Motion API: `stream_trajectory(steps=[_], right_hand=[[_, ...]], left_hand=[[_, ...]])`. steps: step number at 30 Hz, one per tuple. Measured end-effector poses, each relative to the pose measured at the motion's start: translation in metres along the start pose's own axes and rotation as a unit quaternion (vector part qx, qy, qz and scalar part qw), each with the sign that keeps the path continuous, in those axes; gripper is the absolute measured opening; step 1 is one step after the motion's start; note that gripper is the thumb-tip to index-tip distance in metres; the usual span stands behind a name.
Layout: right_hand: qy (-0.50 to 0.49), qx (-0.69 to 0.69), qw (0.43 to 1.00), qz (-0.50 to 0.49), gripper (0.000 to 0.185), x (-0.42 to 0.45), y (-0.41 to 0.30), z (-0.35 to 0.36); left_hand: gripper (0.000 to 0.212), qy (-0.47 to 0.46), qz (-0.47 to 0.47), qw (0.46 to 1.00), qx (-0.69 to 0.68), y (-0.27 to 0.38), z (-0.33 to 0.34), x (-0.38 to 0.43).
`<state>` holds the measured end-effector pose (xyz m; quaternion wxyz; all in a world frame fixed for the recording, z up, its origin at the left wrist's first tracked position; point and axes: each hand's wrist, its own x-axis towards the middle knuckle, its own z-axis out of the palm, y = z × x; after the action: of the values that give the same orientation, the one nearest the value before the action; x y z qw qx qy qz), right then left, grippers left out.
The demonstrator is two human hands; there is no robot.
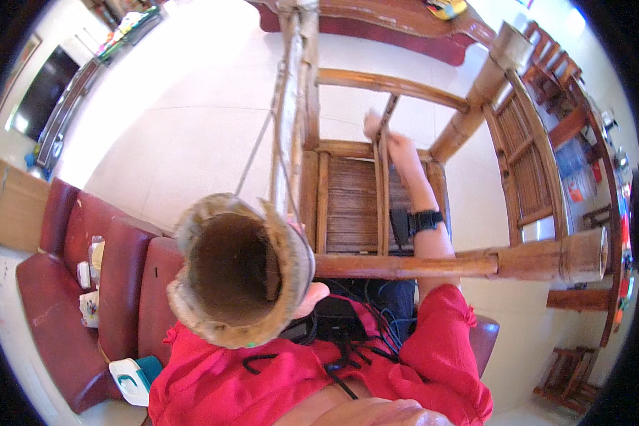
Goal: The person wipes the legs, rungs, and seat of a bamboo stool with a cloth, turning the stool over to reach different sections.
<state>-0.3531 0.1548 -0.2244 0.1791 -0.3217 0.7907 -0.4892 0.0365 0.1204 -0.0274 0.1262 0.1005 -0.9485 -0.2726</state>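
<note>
A bamboo chair-like frame (404,266) stands tilted before me. Close to the camera is the open, rough end of its thick bamboo post (293,266), with a thin cord looped around it. Mostly hidden behind that post, my left hand (311,301) grips it; a thumb or finger shows at its right side. My right hand (388,133), blurred, reaches through the frame and closes around a thin bamboo rod (390,109) near the upper crossbar. A black band with a device is on my right wrist. Slatted bamboo panelling (351,202) lies below the hand.
Dark red padded seats (122,277) stand at the left, with a white and teal box (130,381) near them. A wooden bench (383,24) with a red lower edge lies beyond the frame. At the right are wooden chairs (551,64). Black cables (373,309) lie near my lap.
</note>
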Motion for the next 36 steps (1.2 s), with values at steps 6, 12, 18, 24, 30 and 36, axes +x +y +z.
stream_trajectory(steps=[6, 12, 18, 24, 30, 36], right_hand=[[0.067, 0.046, 0.997, 0.016, 0.022, -0.011, -0.015, -0.005], [0.005, 0.665, 0.746, 0.025, 0.038, 0.011, -0.084, -0.034], [-0.088, 0.524, 0.847, 0.005, 0.044, 0.044, -0.049, -0.003], [-0.084, 0.397, 0.906, 0.117, 0.051, 0.038, -0.04, -0.001], [-0.097, 0.266, 0.948, 0.145, 0.044, 0.013, -0.026, 0.0], [-0.177, 0.32, 0.93, 0.016, 0.044, -0.01, -0.032, -0.002]], left_hand=[[0.06, 0.07, 0.174, 0.979, -0.083, -0.003, -0.018, 0.012], [0.063, 0.094, 0.131, 0.944, -0.288, 0.007, -0.008, 0.017], [0.069, -0.036, 0.03, 0.998, 0.036, -0.003, -0.009, 0.006], [0.081, 0.091, 0.052, 0.993, -0.062, -0.019, 0.014, 0.004], [0.076, 0.157, 0.042, 0.978, -0.132, -0.023, 0.014, 0.005], [0.075, 0.159, 0.072, 0.978, -0.113, -0.021, 0.013, 0.007]])
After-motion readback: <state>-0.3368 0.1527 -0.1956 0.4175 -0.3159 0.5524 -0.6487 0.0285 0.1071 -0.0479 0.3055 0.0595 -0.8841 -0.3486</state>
